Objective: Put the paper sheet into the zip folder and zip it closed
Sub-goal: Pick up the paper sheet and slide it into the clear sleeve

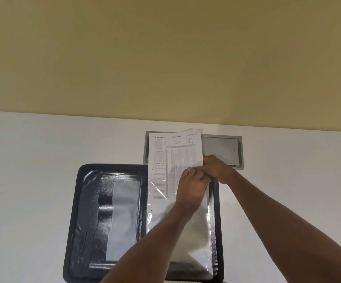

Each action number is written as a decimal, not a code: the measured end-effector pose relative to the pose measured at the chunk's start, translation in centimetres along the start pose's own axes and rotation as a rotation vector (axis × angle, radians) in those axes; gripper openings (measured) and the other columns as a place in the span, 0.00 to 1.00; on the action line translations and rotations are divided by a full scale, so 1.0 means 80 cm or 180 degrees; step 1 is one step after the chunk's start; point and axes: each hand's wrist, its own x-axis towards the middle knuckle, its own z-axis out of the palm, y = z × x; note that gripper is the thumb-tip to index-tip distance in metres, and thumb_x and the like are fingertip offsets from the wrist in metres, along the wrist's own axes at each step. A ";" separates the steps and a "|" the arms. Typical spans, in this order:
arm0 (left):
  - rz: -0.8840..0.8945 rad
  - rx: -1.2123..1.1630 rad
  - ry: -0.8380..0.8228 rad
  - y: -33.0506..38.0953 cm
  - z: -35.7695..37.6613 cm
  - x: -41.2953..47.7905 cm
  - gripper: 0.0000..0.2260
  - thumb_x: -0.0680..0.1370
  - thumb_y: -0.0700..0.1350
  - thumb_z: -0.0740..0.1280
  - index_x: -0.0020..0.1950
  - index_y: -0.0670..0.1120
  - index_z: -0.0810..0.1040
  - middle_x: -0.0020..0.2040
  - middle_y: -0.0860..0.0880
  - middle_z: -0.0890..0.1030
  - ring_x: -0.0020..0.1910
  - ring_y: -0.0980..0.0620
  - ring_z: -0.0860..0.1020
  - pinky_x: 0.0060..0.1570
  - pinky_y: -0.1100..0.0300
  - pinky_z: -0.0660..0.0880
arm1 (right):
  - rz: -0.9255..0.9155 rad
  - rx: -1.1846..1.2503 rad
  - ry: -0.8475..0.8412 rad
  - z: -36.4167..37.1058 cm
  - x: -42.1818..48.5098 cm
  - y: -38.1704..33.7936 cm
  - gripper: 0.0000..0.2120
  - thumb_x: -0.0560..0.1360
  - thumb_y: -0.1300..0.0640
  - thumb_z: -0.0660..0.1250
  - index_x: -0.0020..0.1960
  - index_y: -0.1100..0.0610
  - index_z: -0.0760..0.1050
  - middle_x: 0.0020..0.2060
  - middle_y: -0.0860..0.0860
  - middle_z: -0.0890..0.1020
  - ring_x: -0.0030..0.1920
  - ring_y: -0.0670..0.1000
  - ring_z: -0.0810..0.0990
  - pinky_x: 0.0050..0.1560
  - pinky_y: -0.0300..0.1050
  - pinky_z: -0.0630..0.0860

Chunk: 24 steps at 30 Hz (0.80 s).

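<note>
The zip folder (108,217) lies wide open on the white counter (33,180), its dark lining up. The paper sheet (173,156) sits half inside a clear sleeve (186,231) on the folder's right half, its printed top poking out over a grey panel (222,150) set in the counter. The left hand (194,186) pinches the sheet near its right edge. The right hand (218,166) grips that same edge, touching the left.
</note>
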 end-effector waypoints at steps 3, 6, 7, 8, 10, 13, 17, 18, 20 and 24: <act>-0.0094 0.0118 -0.0104 0.003 0.000 0.007 0.04 0.73 0.43 0.78 0.43 0.51 0.85 0.37 0.52 0.83 0.38 0.48 0.78 0.46 0.55 0.70 | -0.0077 0.0598 0.0262 -0.011 0.004 -0.020 0.12 0.77 0.61 0.73 0.60 0.59 0.81 0.53 0.53 0.87 0.50 0.53 0.87 0.44 0.42 0.83; -0.0159 0.0150 -0.0065 0.004 0.000 0.015 0.04 0.72 0.41 0.77 0.41 0.50 0.85 0.36 0.51 0.82 0.35 0.48 0.78 0.44 0.55 0.70 | 0.0045 0.0616 0.0666 -0.023 0.013 -0.041 0.03 0.79 0.64 0.69 0.46 0.61 0.79 0.43 0.55 0.85 0.40 0.52 0.84 0.34 0.40 0.79; -0.0165 0.0121 -0.0071 0.005 0.000 0.018 0.04 0.73 0.41 0.76 0.41 0.49 0.84 0.36 0.50 0.82 0.35 0.47 0.78 0.43 0.54 0.71 | 0.0067 0.0483 0.0705 -0.027 0.017 -0.046 0.05 0.79 0.65 0.69 0.43 0.61 0.78 0.42 0.56 0.84 0.39 0.53 0.82 0.34 0.41 0.78; -0.0166 0.0082 -0.0074 0.005 0.001 0.020 0.04 0.74 0.42 0.74 0.40 0.49 0.84 0.36 0.50 0.81 0.35 0.47 0.78 0.43 0.54 0.72 | 0.0100 0.0337 0.0696 -0.031 0.019 -0.050 0.06 0.78 0.66 0.70 0.42 0.62 0.78 0.41 0.57 0.84 0.39 0.53 0.81 0.34 0.41 0.76; -0.0204 0.0032 -0.0014 0.007 0.003 0.023 0.08 0.76 0.43 0.66 0.38 0.48 0.83 0.35 0.49 0.81 0.34 0.46 0.77 0.41 0.54 0.72 | 0.0205 0.0061 0.0605 -0.039 0.023 -0.055 0.02 0.76 0.66 0.72 0.45 0.63 0.80 0.43 0.58 0.84 0.39 0.53 0.80 0.36 0.41 0.76; -0.0274 0.0055 -0.0014 0.007 0.009 0.022 0.05 0.73 0.41 0.70 0.38 0.47 0.83 0.35 0.49 0.81 0.33 0.46 0.77 0.41 0.54 0.72 | 0.0457 -0.0624 0.0462 -0.048 0.029 -0.051 0.08 0.73 0.64 0.76 0.51 0.64 0.81 0.44 0.58 0.84 0.43 0.53 0.80 0.40 0.41 0.76; -0.0306 0.0046 -0.0032 0.005 0.024 0.018 0.06 0.70 0.37 0.77 0.40 0.47 0.84 0.36 0.49 0.82 0.34 0.46 0.78 0.43 0.53 0.74 | 0.0613 -0.1756 0.0176 -0.049 0.027 -0.036 0.12 0.71 0.58 0.77 0.50 0.65 0.82 0.47 0.60 0.85 0.46 0.57 0.83 0.49 0.48 0.80; -0.0305 0.0023 0.0004 0.005 0.026 0.017 0.05 0.71 0.38 0.77 0.41 0.47 0.84 0.36 0.49 0.82 0.34 0.46 0.78 0.44 0.53 0.74 | 0.0672 -0.1910 0.0090 -0.048 0.024 -0.034 0.13 0.72 0.58 0.77 0.52 0.65 0.82 0.48 0.59 0.85 0.48 0.57 0.83 0.52 0.49 0.81; -0.0311 -0.0012 0.0102 0.008 0.029 0.016 0.05 0.72 0.38 0.76 0.41 0.47 0.84 0.37 0.48 0.82 0.34 0.46 0.78 0.44 0.53 0.74 | 0.0737 -0.2049 -0.0014 -0.048 0.026 -0.032 0.16 0.72 0.57 0.77 0.55 0.64 0.81 0.50 0.59 0.86 0.51 0.57 0.85 0.56 0.49 0.82; -0.0313 0.0068 0.0059 0.007 0.030 0.017 0.06 0.70 0.36 0.75 0.40 0.46 0.83 0.37 0.48 0.81 0.34 0.45 0.78 0.44 0.52 0.74 | 0.0215 -0.1178 0.0525 -0.040 0.035 -0.040 0.16 0.72 0.59 0.78 0.56 0.63 0.82 0.47 0.54 0.86 0.43 0.53 0.82 0.41 0.43 0.78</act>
